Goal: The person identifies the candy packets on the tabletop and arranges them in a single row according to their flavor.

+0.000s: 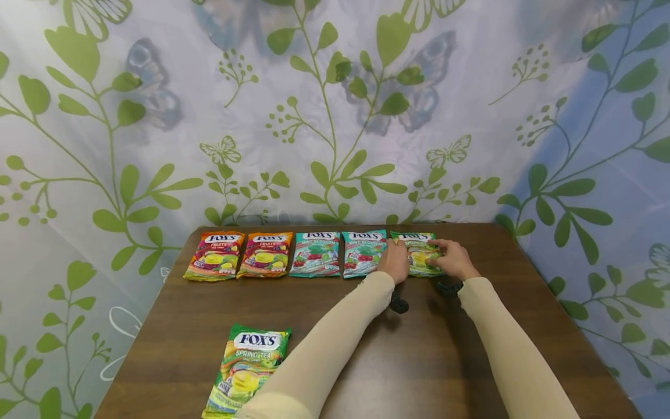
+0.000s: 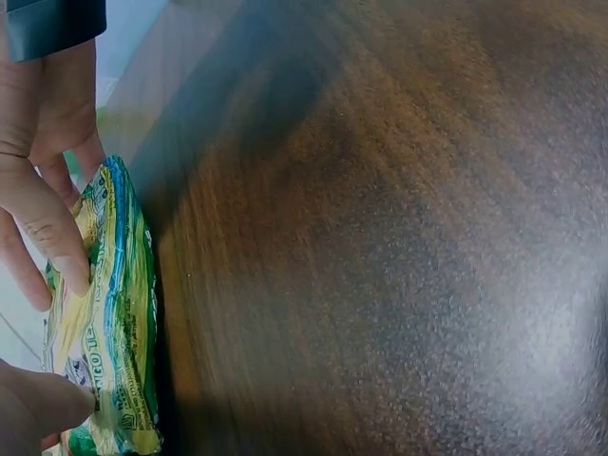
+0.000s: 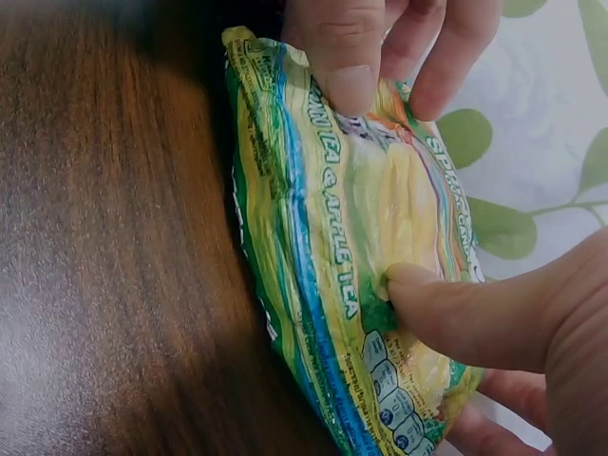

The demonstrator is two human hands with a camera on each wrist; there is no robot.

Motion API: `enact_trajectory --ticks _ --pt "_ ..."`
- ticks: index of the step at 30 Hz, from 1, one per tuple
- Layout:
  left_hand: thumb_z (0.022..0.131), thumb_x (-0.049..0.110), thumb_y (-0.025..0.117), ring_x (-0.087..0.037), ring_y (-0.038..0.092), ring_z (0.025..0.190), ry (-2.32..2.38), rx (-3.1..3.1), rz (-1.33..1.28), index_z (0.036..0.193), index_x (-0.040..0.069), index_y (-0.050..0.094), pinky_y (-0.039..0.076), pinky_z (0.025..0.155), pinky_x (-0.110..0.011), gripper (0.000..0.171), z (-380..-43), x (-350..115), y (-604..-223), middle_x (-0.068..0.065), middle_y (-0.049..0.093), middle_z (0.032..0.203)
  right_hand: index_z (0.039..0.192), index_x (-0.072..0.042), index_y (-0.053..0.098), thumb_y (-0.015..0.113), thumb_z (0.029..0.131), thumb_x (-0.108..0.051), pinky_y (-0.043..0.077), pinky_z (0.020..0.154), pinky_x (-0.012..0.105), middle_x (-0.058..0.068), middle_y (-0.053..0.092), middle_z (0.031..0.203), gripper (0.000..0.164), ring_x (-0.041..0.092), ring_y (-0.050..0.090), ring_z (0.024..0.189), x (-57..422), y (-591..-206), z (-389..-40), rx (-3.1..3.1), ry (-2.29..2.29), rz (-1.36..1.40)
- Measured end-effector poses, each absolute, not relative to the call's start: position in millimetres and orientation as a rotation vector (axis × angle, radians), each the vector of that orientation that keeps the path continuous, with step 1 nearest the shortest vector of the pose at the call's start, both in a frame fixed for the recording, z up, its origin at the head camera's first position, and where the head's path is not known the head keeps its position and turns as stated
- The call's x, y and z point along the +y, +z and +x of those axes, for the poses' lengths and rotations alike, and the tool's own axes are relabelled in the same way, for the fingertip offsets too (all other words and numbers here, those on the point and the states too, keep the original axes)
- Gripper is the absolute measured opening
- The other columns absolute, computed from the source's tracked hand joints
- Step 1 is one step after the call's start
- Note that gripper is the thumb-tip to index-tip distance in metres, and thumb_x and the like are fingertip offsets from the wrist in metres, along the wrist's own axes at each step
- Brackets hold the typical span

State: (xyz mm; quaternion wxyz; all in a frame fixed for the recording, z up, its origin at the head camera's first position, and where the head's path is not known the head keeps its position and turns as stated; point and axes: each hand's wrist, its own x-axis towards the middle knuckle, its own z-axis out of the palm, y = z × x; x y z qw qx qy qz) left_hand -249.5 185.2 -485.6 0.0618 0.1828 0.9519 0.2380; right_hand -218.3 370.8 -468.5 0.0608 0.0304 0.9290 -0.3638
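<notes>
At the right end of a row of candy bags, a green Fox's Spring Tea candy bag [image 1: 419, 265] lies at the table's back edge, between both hands. My left hand [image 1: 396, 262] holds its left side, thumb on the printed front. On the other side my right hand [image 1: 454, 259] grips the bag, its thumb [image 3: 446, 309] pressing into the front and fingers partly hidden beyond the edge. Up close in the left wrist view, the bag [image 2: 123, 313] looks plump and creased. Right beside the left hand lies a teal Mint Blossom bag [image 1: 362, 256].
Another Mint Blossom bag [image 1: 315, 256] and two orange-red Fruits bags [image 1: 214, 259] continue the row leftward. A second Spring Tea bag [image 1: 243, 366] lies at the front left, partly behind the left sleeve. A leaf-patterned curtain [image 1: 335, 116] hangs behind the brown table [image 1: 408, 349].
</notes>
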Motion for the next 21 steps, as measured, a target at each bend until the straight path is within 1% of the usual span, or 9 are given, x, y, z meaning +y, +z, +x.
enact_trajectory --ticks 4,6,10,13,16,19,21 --pt "0.111 0.019 0.063 -0.021 0.070 0.102 0.682 2.891 0.541 0.144 0.004 0.063 0.059 0.080 -0.028 0.036 -249.8 187.5 -484.6 -0.020 0.052 0.144 0.159 0.004 0.052 0.074 0.106 -0.015 0.047 0.104 0.068 0.040 0.045 0.157 0.061 0.059 0.045 0.141 370.6 -468.5 -218.4 2.820 -1.085 0.084" --pt "0.111 0.020 0.064 -0.022 0.068 0.110 0.644 2.918 0.551 0.142 0.005 0.064 0.060 0.080 -0.027 0.035 -249.2 188.0 -484.1 -0.021 0.050 0.144 0.159 0.004 0.052 0.074 0.106 -0.015 0.049 0.102 0.066 0.040 0.046 0.156 0.061 0.058 0.046 0.140 370.7 -468.8 -218.6 2.820 -1.086 0.086" --pt "0.110 0.023 0.066 -0.023 0.062 0.124 0.560 2.986 0.594 0.142 0.007 0.065 0.060 0.081 -0.027 0.036 -247.8 187.4 -483.9 -0.018 0.047 0.145 0.157 0.005 0.053 0.075 0.105 -0.017 0.053 0.094 0.058 0.039 0.049 0.154 0.061 0.056 0.053 0.134 369.9 -469.7 -219.1 2.824 -1.088 0.115" --pt "0.109 0.025 0.068 -0.022 0.058 0.127 0.561 2.993 0.640 0.143 0.010 0.064 0.060 0.082 -0.027 0.037 -246.0 184.2 -482.3 -0.015 0.047 0.145 0.157 0.005 0.053 0.074 0.105 -0.017 0.053 0.087 0.053 0.039 0.050 0.153 0.061 0.053 0.057 0.128 369.2 -469.3 -218.5 2.831 -1.078 0.130" --pt "0.110 0.027 0.068 -0.020 0.058 0.126 0.603 2.975 0.684 0.147 0.016 0.063 0.059 0.082 -0.028 0.039 -243.9 180.1 -479.0 -0.011 0.049 0.147 0.158 0.005 0.052 0.074 0.105 -0.020 0.055 0.089 0.055 0.039 0.049 0.154 0.063 0.054 0.058 0.128 369.0 -467.9 -216.8 2.836 -1.077 0.135" --pt "0.111 0.029 0.068 -0.018 0.057 0.127 0.647 2.965 0.742 0.152 0.021 0.062 0.058 0.083 -0.030 0.042 -241.2 175.4 -475.0 -0.007 0.052 0.148 0.159 0.006 0.050 0.071 0.108 -0.026 0.055 0.095 0.061 0.040 0.047 0.155 0.063 0.056 0.056 0.131 368.1 -464.7 -213.5 2.850 -1.060 0.113" --pt "0.111 0.032 0.067 -0.018 0.057 0.127 0.683 2.956 0.776 0.152 0.022 0.063 0.058 0.083 -0.032 0.043 -239.0 172.4 -472.1 -0.005 0.054 0.147 0.159 0.006 0.050 0.068 0.111 -0.032 0.054 0.098 0.065 0.040 0.046 0.157 0.064 0.058 0.055 0.133 367.5 -463.4 -211.8 2.865 -1.045 0.094"
